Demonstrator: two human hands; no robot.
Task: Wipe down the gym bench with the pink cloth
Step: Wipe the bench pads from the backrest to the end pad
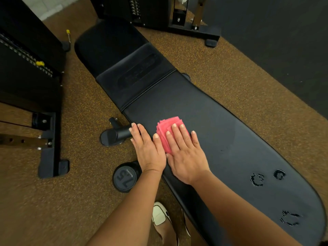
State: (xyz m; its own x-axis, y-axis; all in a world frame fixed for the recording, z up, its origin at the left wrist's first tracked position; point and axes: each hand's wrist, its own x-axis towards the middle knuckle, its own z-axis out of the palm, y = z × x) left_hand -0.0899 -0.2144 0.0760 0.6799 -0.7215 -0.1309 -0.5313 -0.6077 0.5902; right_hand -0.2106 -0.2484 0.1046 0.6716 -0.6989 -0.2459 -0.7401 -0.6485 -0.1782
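The worktop [221, 121], a black padded gym bench, is set diagonally on a speckled brown floor [230, 71]. A folded pink cloth [164, 132] is pressed flat on its padding under the straight fingers [176, 137] of the right hand [186, 157]; the left hand [147, 150] is laid flat just beside it, at the pad's edge. Torn patches [257, 179] are seen near the rounded end.

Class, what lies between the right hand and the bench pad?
The folded pink cloth, flat under the right hand on the bench pad; head view.
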